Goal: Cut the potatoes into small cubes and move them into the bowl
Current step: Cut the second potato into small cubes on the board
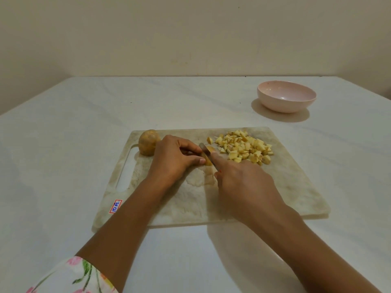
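The left hand (175,157) pinches a potato piece (208,157) while the right hand (243,182), fingers wrapped, grips the knife (206,152). Dicing is underway; cubes (245,148) await the bowl (286,96).

I note a white table (63,144) with faint marbling, a plain beige wall (190,34) behind it, and a floral sleeve (74,278) at lower left.

Head camera looks forward and down, close over the cutting board (275,182).
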